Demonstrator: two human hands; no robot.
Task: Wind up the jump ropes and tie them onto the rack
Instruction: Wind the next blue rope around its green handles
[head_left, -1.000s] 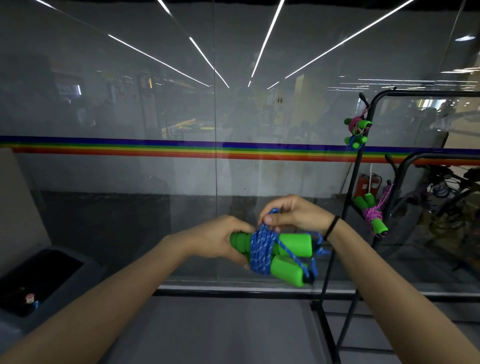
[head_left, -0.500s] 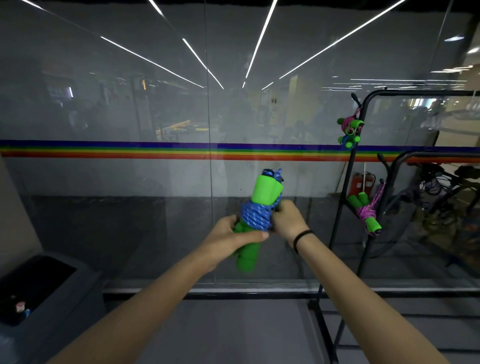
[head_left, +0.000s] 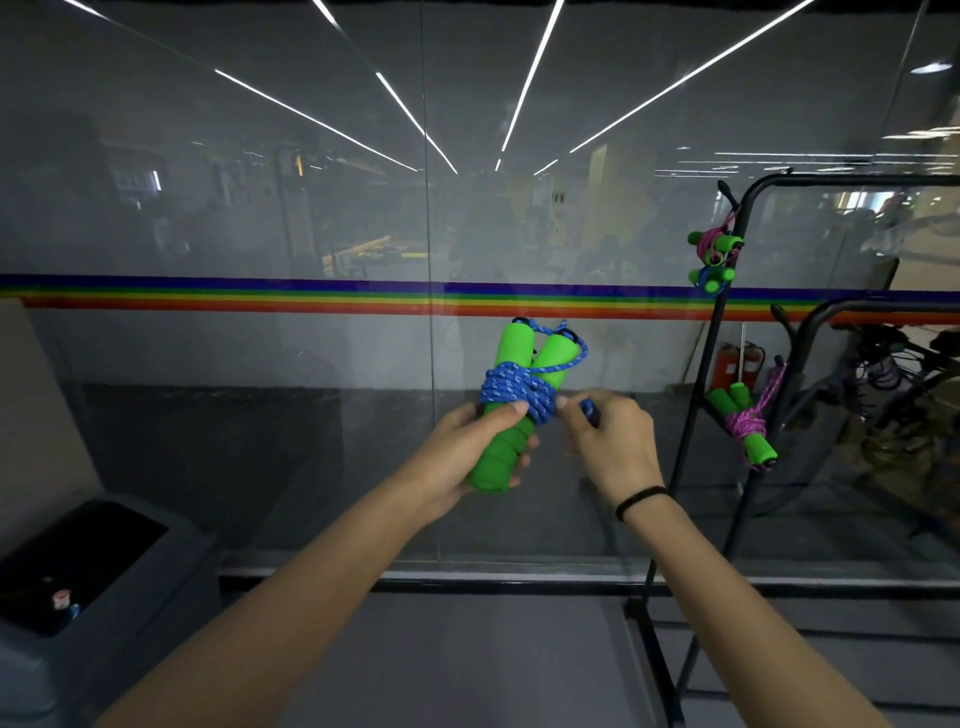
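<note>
1. Rope (head_left: 511, 392): blue cord coiled round two green handles (head_left: 514, 410), held upright in front of the glass, left of the rack (head_left: 727, 364), not touching it.
2. Left hand (head_left: 462, 457): fingers closed round the lower handles, thumb pressed on the coil.
3. Right hand (head_left: 613, 441): fingertips pinching the loose cord end beside the coil.
4. Risk: if the pinch slips, the free end likely springs back and the turns loosen.
5. Risk: if the thumb lifts, the coil may slide down the smooth foam.
6. Risk: a short tail may not reach round a rack bar.
7. Rack: other bundles (head_left: 714, 260) hang there; crowding could snag.
</note>
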